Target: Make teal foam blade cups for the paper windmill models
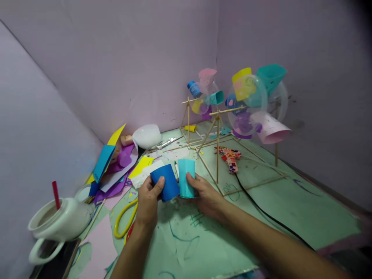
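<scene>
My left hand [149, 201] holds a dark blue rolled paper piece [166, 182], thumb on its front face. In my right hand [205, 192] is a light turquoise paper piece [186, 178], also gripped with the thumb in front. The two pieces stand side by side above the green table [186, 240], the blue one tilted and the turquoise one nearly upright. Behind them lie crumpled white paper [143, 177] and a yellow sheet [139, 166]. Part of each hand's fingers is hidden behind the paper.
Two stick frames [217, 155] carry wheels with coloured paper cups [269, 128] at the right. A patterned glue gun [231, 158] with a black cable lies beneath. At left are yellow-handled scissors [118, 224], a white teapot-like vessel [68, 219] and paper scraps [100, 244].
</scene>
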Demonstrator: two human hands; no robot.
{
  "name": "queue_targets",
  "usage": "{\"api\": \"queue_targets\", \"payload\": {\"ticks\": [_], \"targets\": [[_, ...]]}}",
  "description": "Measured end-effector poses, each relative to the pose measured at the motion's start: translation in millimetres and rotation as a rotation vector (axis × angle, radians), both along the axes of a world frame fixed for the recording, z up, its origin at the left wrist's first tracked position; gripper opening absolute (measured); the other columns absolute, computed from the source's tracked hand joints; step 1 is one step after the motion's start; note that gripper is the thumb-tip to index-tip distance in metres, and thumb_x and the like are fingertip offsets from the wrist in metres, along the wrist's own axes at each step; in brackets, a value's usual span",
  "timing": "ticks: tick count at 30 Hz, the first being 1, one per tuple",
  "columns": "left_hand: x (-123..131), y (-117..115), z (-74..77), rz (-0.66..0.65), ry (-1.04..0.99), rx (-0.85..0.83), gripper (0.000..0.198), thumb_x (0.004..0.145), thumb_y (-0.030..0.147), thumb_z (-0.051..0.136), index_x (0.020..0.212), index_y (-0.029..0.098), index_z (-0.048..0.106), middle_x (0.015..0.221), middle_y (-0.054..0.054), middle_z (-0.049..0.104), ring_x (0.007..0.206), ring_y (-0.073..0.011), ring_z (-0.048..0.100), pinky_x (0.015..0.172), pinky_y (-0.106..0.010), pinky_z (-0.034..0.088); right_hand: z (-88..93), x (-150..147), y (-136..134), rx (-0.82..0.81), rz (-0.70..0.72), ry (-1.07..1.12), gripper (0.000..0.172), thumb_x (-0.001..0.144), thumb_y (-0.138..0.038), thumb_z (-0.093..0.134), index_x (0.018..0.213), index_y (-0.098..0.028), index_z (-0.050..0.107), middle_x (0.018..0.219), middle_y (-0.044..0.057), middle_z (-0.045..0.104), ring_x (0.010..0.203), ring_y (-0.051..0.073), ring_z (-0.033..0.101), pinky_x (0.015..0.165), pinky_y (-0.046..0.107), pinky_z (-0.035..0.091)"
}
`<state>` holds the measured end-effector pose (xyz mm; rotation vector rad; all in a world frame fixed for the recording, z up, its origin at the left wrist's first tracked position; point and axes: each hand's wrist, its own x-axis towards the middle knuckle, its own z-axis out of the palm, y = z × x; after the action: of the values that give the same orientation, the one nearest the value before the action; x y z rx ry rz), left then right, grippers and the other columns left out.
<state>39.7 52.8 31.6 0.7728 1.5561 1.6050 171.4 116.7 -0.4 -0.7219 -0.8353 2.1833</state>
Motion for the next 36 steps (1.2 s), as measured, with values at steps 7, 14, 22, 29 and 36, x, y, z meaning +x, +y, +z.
{"api": "queue_targets", "payload": {"ticks": [7, 14, 22, 29, 36], "targets": [[-3.5, -3.0, 2.0, -0.057, 0.222, 0.005, 0.051, 0.066, 0.048, 0.069, 0.103, 0.015, 0.061, 0.09, -0.005, 0.066, 0.083, -0.0218, 0.06, 0.073, -0.032, 0.049, -1.0, -3.3, -3.9, 0.083, -0.029, -0.002, 0.048, 0.071, -0.044, 0.073, 0.108, -0.019, 0.057, 0.097, 0.007, 0.07, 0.081, 0.02, 0.068, 0.075, 0.034, 0.054], [5.8, -3.2, -1.0, -0.066, 0.381, -0.001, 0.041, 0.077, 0.051, 0.056, 0.1, 0.017, 0.06, 0.089, -0.003, 0.064, 0.081, -0.0192, 0.056, 0.072, -0.028, 0.045, -18.3, -8.6, -2.6, 0.24, -0.04, -0.056, 0.051, 0.072, -0.049, 0.07, 0.11, -0.018, 0.057, 0.101, 0.008, 0.069, 0.087, 0.021, 0.065, 0.079, 0.035, 0.052], [15.5, -6.3, -3.8, -0.054, 0.378, 0.065, 0.043, 0.077, 0.051, 0.056, 0.105, 0.019, 0.059, 0.097, -0.004, 0.065, 0.088, -0.021, 0.057, 0.076, -0.027, 0.044, -12.9, -1.9, -1.7, 0.425, -0.083, -0.088, 0.06, 0.072, -0.049, 0.069, 0.122, -0.02, 0.052, 0.114, 0.008, 0.063, 0.099, 0.024, 0.06, 0.081, 0.034, 0.05], [20.2, -8.4, -9.6, -0.03, 0.336, 0.191, 0.048, 0.071, 0.05, 0.062, 0.108, 0.021, 0.06, 0.103, -0.004, 0.065, 0.096, -0.024, 0.057, 0.085, -0.03, 0.043, -8.7, 5.7, -0.5, 0.659, -0.082, -0.122, 0.066, 0.072, -0.042, 0.071, 0.129, -0.02, 0.045, 0.124, 0.009, 0.057, 0.112, 0.026, 0.053, 0.094, 0.038, 0.041], [-0.1, -9.8, -20.5, -0.176, 0.365, 0.194, 0.043, 0.064, 0.039, 0.072, 0.101, 0.018, 0.064, 0.101, -0.008, 0.066, 0.099, -0.028, 0.06, 0.087, -0.035, 0.046, -3.8, 8.0, 4.5, 0.698, -0.127, -0.246, 0.054, 0.059, -0.024, 0.078, 0.109, -0.019, 0.056, 0.098, 0.003, 0.065, 0.088, 0.022, 0.06, 0.079, 0.033, 0.046]]}}
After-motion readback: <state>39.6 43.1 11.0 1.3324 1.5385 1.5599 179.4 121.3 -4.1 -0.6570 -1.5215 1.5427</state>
